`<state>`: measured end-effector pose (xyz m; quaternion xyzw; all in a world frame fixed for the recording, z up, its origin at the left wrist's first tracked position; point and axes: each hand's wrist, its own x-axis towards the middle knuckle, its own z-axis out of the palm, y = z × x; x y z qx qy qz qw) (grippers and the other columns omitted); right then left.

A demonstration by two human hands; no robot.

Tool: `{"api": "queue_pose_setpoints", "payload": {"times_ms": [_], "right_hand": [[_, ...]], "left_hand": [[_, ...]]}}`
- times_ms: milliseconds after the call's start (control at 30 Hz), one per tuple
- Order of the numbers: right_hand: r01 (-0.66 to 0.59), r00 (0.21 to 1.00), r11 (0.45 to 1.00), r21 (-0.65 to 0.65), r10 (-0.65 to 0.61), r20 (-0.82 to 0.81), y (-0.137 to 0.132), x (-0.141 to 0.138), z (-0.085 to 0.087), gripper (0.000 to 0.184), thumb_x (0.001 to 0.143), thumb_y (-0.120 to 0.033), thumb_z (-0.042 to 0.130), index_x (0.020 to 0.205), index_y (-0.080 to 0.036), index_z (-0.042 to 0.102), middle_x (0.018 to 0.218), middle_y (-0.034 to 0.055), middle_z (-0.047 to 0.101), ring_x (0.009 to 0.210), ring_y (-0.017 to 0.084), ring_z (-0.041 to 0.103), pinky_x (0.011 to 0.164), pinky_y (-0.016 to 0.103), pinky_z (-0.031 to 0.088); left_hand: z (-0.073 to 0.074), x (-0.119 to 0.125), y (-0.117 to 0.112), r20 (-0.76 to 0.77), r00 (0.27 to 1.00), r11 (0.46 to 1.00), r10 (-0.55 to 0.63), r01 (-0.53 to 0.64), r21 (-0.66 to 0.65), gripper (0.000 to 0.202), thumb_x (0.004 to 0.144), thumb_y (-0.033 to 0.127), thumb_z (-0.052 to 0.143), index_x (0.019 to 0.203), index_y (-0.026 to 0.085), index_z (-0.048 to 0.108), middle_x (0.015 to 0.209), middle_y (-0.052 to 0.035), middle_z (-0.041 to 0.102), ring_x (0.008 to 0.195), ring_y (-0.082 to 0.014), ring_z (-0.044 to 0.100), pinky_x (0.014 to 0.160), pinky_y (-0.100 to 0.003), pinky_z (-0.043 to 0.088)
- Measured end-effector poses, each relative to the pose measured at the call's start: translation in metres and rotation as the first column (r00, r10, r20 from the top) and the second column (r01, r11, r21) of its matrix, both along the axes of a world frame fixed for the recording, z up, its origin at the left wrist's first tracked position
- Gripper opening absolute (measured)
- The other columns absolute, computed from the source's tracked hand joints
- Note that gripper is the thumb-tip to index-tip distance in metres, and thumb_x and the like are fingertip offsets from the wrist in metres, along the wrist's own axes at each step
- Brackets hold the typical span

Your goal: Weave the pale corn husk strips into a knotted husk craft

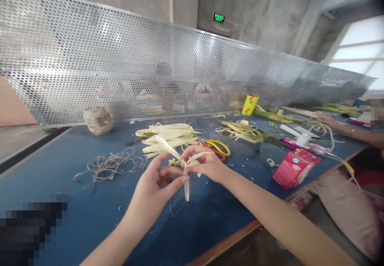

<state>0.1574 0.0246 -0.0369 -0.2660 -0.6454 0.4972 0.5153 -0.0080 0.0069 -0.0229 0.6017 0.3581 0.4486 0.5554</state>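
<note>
My left hand [156,186] and my right hand [207,164] meet over the blue table [75,218], both pinching pale leaf strips [180,158] that cross between the fingers. One strip end hangs down below my left fingertips. A pile of pale leaf strips [168,136] lies just behind the hands. Scissors with yellow and red handles [219,148] rest to the right of that pile.
Loose brown twine [112,164] and a ball of twine [97,120] lie to the left. A pink box [295,168], green leaves [249,132] and a yellow cup [250,104] sit to the right. Another person's arm [351,132] rests at far right. A perforated metal screen [120,66] stands behind.
</note>
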Motion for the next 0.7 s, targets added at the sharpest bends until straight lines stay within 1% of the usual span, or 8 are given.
{"api": "queue_pose_setpoints", "payload": {"times_ms": [67,133,200,300,467,533,633,700], "right_hand": [[-0.023,0.999,1.0,-0.016,0.023,0.028,0.001,-0.001,-0.001,0.023,0.065,-0.013,0.069,0.085,-0.02,0.06,0.078,-0.0035,0.061,0.072,0.009,0.06,0.069,0.023,0.048],[-0.038,0.999,0.999,-0.034,0.039,0.032,0.001,-0.003,-0.002,0.023,0.065,-0.014,0.07,0.085,-0.019,0.061,0.077,-0.0033,0.062,0.071,0.009,0.06,0.069,0.024,0.048],[-0.046,0.999,0.997,-0.059,0.046,-0.01,0.001,-0.006,-0.003,0.023,0.063,-0.015,0.071,0.083,-0.019,0.061,0.075,-0.0031,0.062,0.069,0.01,0.06,0.068,0.025,0.049],[-0.065,0.993,0.993,-0.095,0.055,-0.107,0.0,-0.011,-0.005,0.022,0.062,-0.015,0.072,0.081,-0.018,0.062,0.073,-0.003,0.063,0.068,0.01,0.06,0.065,0.024,0.05],[-0.1,0.977,0.988,-0.118,0.076,-0.198,0.001,-0.012,-0.005,0.023,0.061,-0.012,0.073,0.08,-0.018,0.062,0.072,-0.0034,0.064,0.065,0.009,0.061,0.062,0.021,0.049],[-0.103,0.98,0.989,-0.105,0.083,-0.181,0.001,-0.011,-0.002,0.022,0.061,-0.013,0.073,0.08,-0.018,0.061,0.073,-0.0029,0.064,0.068,0.009,0.061,0.064,0.022,0.05],[-0.118,0.992,0.992,-0.044,0.115,-0.057,0.003,-0.009,0.001,0.016,0.065,-0.016,0.07,0.079,-0.016,0.062,0.076,-0.0013,0.063,0.071,0.01,0.06,0.066,0.023,0.049],[-0.096,0.995,0.995,-0.022,0.096,-0.007,0.003,-0.007,0.003,0.015,0.067,-0.019,0.069,0.079,-0.016,0.061,0.075,-0.0015,0.062,0.067,0.009,0.059,0.064,0.023,0.049]], "left_hand": [[0.0,0.0,0.0,0.009,1.0,0.999,0.026,-0.026,-0.02,0.058,0.06,0.023,0.071,0.108,0.018,0.039,0.064,0.0027,0.065,0.064,-0.0115,0.059,0.064,-0.022,0.044],[0.0,0.0,0.001,-0.004,0.999,0.998,0.042,-0.042,-0.048,0.062,0.057,0.023,0.073,0.108,0.017,0.038,0.06,0.0041,0.063,0.059,-0.0113,0.057,0.059,-0.022,0.043],[0.002,0.0,0.001,-0.026,0.999,0.999,0.024,-0.025,-0.047,0.065,0.056,0.023,0.073,0.11,0.017,0.038,0.056,0.0057,0.061,0.054,-0.0111,0.055,0.054,-0.021,0.041],[0.005,0.0,0.0,-0.03,0.999,0.999,-0.015,0.013,-0.045,0.069,0.057,0.022,0.072,0.116,0.017,0.036,0.051,0.0072,0.058,0.051,-0.0106,0.053,0.052,-0.02,0.04],[0.009,0.0,-0.002,-0.032,0.997,0.99,-0.066,0.062,-0.124,0.068,0.059,0.021,0.072,0.117,0.012,0.037,0.049,0.0057,0.059,0.048,-0.0087,0.05,0.051,-0.019,0.039],[0.009,0.0,-0.002,-0.016,0.998,0.989,-0.064,0.061,-0.132,0.068,0.058,0.021,0.073,0.116,0.012,0.039,0.048,0.0056,0.059,0.048,-0.0088,0.05,0.051,-0.019,0.039],[0.008,0.0,-0.001,0.027,0.999,0.987,-0.045,0.049,-0.154,0.071,0.057,0.02,0.073,0.118,0.013,0.038,0.051,0.0049,0.06,0.052,-0.0104,0.055,0.053,-0.02,0.042],[0.008,0.0,-0.001,0.066,0.997,0.985,-0.039,0.05,-0.166,0.072,0.059,0.024,0.073,0.121,0.014,0.036,0.057,0.0032,0.063,0.055,-0.0125,0.058,0.054,-0.022,0.044]]}}
